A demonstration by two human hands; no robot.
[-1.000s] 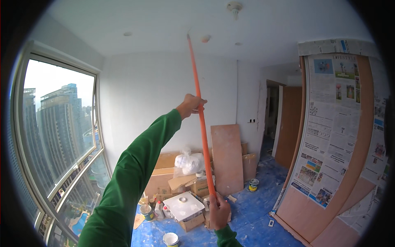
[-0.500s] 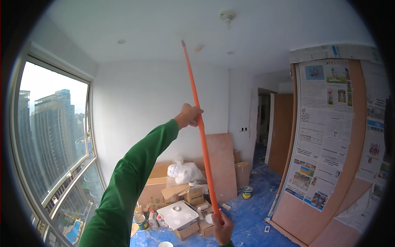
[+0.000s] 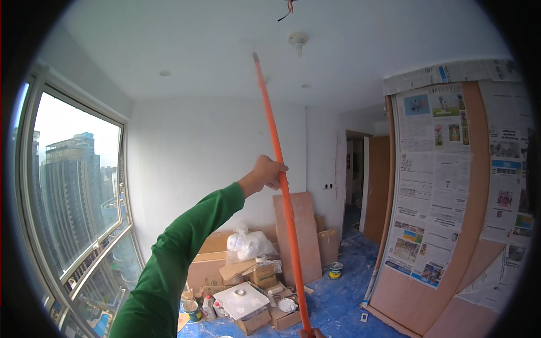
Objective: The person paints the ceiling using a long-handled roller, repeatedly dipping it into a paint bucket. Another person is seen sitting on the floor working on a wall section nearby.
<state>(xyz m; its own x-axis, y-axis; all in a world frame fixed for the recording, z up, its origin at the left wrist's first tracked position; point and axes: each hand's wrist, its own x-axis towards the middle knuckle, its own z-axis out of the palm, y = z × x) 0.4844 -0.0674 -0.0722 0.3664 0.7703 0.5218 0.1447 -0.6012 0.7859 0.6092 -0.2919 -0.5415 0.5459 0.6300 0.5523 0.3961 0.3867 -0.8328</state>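
Note:
My left hand (image 3: 266, 174), at the end of a green sleeve, is wrapped around a long orange pole (image 3: 276, 155) about halfway up. The pole slants up to the white ceiling, and its top end (image 3: 255, 56) reaches the ceiling beside a small round fitting (image 3: 297, 39). My right hand (image 3: 311, 333) only just shows at the bottom edge, closed around the pole's lower end.
A large window (image 3: 73, 186) fills the left wall. Cardboard boxes (image 3: 253, 298), a white bag (image 3: 251, 245), paint cans (image 3: 336, 270) and a leaning wooden board (image 3: 298, 236) stand on blue floor covering. Wooden panels covered with newspaper (image 3: 434, 180) are on the right, a doorway (image 3: 366, 191) beyond.
The view has tilted upward, so my right hand has dropped to the bottom edge. The pole's top has reached further up to the ceiling. Both hands keep their grip.

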